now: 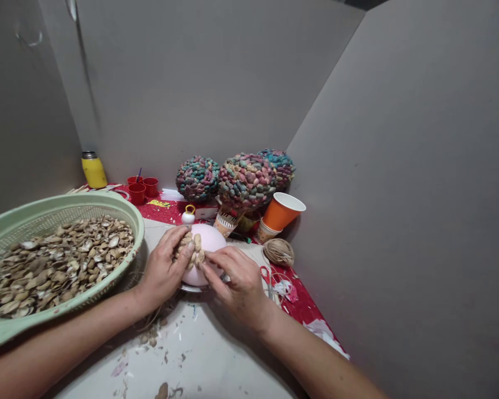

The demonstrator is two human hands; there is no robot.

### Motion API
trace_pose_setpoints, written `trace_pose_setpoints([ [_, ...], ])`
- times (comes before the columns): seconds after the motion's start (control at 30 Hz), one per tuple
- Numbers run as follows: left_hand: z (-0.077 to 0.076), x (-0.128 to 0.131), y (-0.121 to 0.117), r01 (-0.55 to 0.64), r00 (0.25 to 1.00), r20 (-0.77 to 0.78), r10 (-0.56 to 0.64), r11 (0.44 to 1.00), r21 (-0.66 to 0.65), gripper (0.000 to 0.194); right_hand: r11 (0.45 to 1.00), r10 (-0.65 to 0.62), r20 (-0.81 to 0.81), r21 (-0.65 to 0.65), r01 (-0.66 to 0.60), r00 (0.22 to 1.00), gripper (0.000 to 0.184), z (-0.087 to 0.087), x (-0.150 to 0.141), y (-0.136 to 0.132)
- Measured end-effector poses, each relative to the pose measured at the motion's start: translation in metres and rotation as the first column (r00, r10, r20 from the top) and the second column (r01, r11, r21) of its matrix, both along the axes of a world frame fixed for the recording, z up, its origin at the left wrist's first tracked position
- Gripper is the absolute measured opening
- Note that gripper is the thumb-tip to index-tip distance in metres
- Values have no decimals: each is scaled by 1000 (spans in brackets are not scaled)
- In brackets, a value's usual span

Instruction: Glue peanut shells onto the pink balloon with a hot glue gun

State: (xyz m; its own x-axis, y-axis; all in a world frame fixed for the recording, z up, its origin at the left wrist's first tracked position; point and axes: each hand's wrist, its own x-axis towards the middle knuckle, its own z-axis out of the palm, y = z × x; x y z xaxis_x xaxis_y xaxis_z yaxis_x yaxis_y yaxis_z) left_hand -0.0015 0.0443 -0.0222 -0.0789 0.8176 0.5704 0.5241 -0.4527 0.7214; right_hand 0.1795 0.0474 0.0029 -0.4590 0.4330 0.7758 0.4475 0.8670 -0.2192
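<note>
A pale pink ball, possibly a balloon [211, 237], sits in front of me on what looks like a dish, of which only a rim shows. A cluster of peanut shells [197, 244] covers its near left side. My left hand [168, 263] is curved around that side, fingers over the top and thumb pressed on the shells. From the right, my right hand [237, 277] pinches with thumb and index finger at the lowest shell of the cluster, against the ball. Left of my hands stands a green plastic colander [139, 224] holding many loose peanut shell halves.
Behind the ball are several shell-covered coloured balls [247, 180], an orange paper cup [280, 213] and small red cups [137, 193]. A twine ball [278, 252] and red-handled scissors [266, 275] lie at right. A yellow bottle [93, 170] stands far left; grey walls enclose the table.
</note>
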Motion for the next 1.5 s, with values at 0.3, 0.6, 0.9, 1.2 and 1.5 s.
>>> trace_pose_setpoints([
  [0.3, 1, 0, -1, -5, 1000, -10, 5, 1000, 2, 35, 999, 2, 48, 32, -4, 999, 13, 0, -3, 0],
  [0.6, 3, 0, 0, -2, 1000, -3, 2, 1000, -14, 35, 997, -18, 38, 80, 15, 999, 15, -2, 7, -1],
  [0.9, 1, 0, -1, 11, 1000, 21, -11, 1000, -10, 36, 966, 49, 58, 253, -62, 997, 26, -6, 17, 3],
  [1.2, 0, 0, 1, -6, 1000, 19, 6, 999, -44, 38, 968, 64, 64, 238, -77, 996, 14, -11, 6, 12],
  [1.5, 2, -2, 0, 35, 998, 54, -31, 996, -79, 51, 983, 92, 40, 153, -97, 995, 33, -6, 22, 11],
])
